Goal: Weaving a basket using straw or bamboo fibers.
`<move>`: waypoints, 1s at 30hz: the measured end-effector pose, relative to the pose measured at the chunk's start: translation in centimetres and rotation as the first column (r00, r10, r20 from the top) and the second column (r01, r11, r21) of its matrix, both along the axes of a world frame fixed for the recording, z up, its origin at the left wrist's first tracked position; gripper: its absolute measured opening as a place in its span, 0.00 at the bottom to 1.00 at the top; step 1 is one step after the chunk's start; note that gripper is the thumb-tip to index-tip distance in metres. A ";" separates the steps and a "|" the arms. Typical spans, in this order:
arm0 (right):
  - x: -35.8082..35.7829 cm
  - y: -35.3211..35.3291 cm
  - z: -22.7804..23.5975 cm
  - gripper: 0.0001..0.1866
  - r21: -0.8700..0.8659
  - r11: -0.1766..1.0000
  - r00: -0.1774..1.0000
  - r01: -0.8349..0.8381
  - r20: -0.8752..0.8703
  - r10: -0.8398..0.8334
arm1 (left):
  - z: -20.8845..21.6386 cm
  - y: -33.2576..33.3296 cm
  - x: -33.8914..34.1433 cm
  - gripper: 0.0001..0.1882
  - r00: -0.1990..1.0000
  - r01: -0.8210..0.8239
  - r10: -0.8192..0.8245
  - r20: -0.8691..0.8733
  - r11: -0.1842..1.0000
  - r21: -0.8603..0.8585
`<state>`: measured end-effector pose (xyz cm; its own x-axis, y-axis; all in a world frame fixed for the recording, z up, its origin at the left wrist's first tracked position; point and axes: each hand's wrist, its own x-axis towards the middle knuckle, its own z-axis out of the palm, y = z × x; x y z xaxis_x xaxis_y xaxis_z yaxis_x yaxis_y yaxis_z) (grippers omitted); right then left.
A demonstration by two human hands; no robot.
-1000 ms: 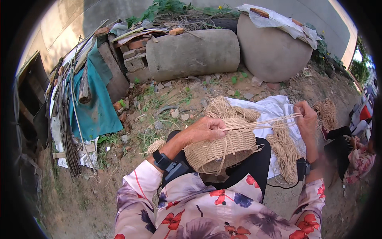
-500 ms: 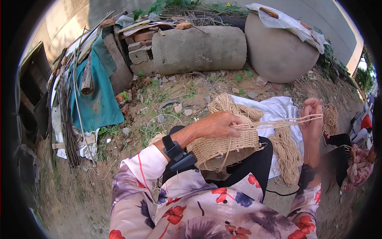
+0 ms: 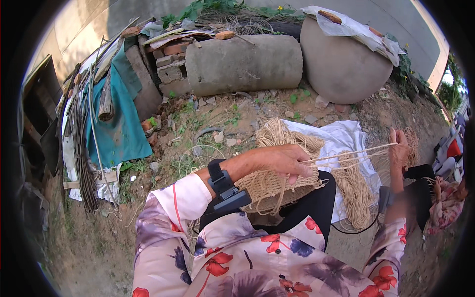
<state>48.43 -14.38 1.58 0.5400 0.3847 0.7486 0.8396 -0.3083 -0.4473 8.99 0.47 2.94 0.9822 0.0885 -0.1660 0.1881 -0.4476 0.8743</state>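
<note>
A woven straw-coloured basket [image 3: 262, 190] rests on my lap, its open mouth tipped toward me. My left hand [image 3: 289, 162] lies over its far rim, fingers closed on strands of cord at the weave. Out to the right, my right hand [image 3: 399, 147] is raised with thumb and fingers pinched on the cord [image 3: 354, 153]. Between the two hands the cord runs nearly straight, with a looser strand sagging below it. A loose end hangs down the basket's side under my left hand.
Hanks of the same cord [image 3: 357, 198] lie on a white sheet [image 3: 341, 136] beyond and right of my knees. Another person [image 3: 448, 208] sits at the far right. A concrete cylinder [image 3: 245, 64], a large round jar [image 3: 341, 64] and a teal cloth [image 3: 116, 123] stand farther off.
My right hand has moved slightly right and turned, pulling the cord. My left hand has shifted right and down along the basket rim, its fingers now lower.
</note>
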 end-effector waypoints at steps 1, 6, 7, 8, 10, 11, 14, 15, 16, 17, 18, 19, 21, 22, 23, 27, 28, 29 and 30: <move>0.7 -0.4 -0.2 0.17 0.001 1.000 1.000 0.005 0.000 -0.005 | 0.2 -0.1 0.1 0.17 1.000 -0.011 0.010 -0.025 0.999 -0.053; -3.5 -0.5 2.1 0.22 0.861 0.257 -0.259 -0.438 -0.395 0.882 | 1.8 0.3 1.1 0.18 0.994 -0.027 0.042 0.101 0.989 -0.145; -4.7 -1.1 3.2 0.21 0.872 0.193 -0.221 -0.449 -0.318 0.922 | 2.6 -0.1 1.6 0.18 0.983 -0.034 0.064 0.173 0.985 -0.169; -3.8 -1.7 3.2 0.23 0.839 0.155 -0.230 -0.521 -0.313 0.922 | 3.4 -0.5 1.9 0.18 0.981 -0.036 0.075 0.177 0.976 -0.215; -5.2 -1.8 3.7 0.24 0.825 0.195 -0.084 -0.530 -0.280 0.956 | 5.0 -0.8 2.2 0.18 0.967 -0.054 0.111 0.231 0.969 -0.239; -6.3 -1.8 4.2 0.25 0.811 0.237 0.056 -0.534 -0.246 0.968 | 5.6 -0.7 2.3 0.18 0.946 -0.077 0.155 0.284 0.960 -0.270; -9.5 -3.0 5.5 0.25 0.695 0.293 0.107 -0.656 -0.298 0.948 | 8.2 0.1 2.5 0.16 0.883 -0.031 0.198 0.425 0.929 -0.368; -9.9 -3.3 5.3 0.23 0.638 0.349 0.152 -0.687 -0.343 0.927 | 9.5 0.3 2.5 0.16 0.806 -0.003 0.260 0.532 0.900 -0.435; -9.9 -3.9 4.9 0.23 0.638 0.350 0.156 -0.686 -0.342 0.927 | 11.0 0.4 2.6 0.16 0.762 -0.011 0.253 0.596 0.925 -0.379; -9.6 -4.3 4.0 0.22 0.554 0.496 0.222 -0.669 -0.488 0.844 | 12.5 0.8 2.8 0.16 0.714 -0.024 0.242 0.657 0.946 -0.322; -9.5 -4.7 2.9 0.20 0.449 0.623 0.279 -0.641 -0.619 0.734 | 13.5 1.7 3.0 0.16 0.716 -0.026 0.243 0.655 0.946 -0.323; -10.4 -4.9 1.8 0.19 0.371 0.571 0.157 -0.732 -0.724 0.671 | 14.5 2.9 2.8 0.17 0.628 -0.171 0.259 0.734 0.966 -0.194; -14.3 -4.5 -1.1 0.16 0.210 0.420 0.064 -0.883 -0.832 0.551 | 15.8 6.3 0.8 0.16 0.476 -0.512 0.283 0.833 0.859 0.001; -17.2 -4.0 -2.5 0.16 0.107 0.340 0.097 -0.934 -0.841 0.532 | 15.7 10.8 -1.1 0.19 0.477 -0.682 0.275 0.834 0.715 0.154; -19.0 -3.3 -4.4 0.17 -0.053 0.269 0.193 -0.962 -0.825 0.531 | 14.6 13.3 -3.0 0.22 0.599 -0.771 0.394 0.697 0.518 0.370; -25.0 -0.2 -11.5 0.26 -0.042 0.078 0.076 -0.996 -0.857 0.510 | 6.3 16.2 -10.1 0.34 0.552 -0.674 0.757 0.350 0.158 0.721; -26.7 0.3 -11.6 0.27 -0.035 0.076 0.072 -0.997 -0.810 0.582 | 4.4 14.9 -11.8 0.32 0.491 -0.772 0.786 0.375 0.193 0.606; -27.9 0.6 -12.2 0.27 -0.034 0.095 0.082 -0.995 -0.822 0.563 | 2.0 13.9 -12.2 0.31 0.446 -0.849 0.808 0.385 0.245 0.468; -29.4 1.3 -12.4 0.26 0.103 0.101 -0.035 -0.990 -0.851 0.524 | -0.3 13.7 -14.0 0.27 0.446 -0.844 0.803 0.395 0.230 0.485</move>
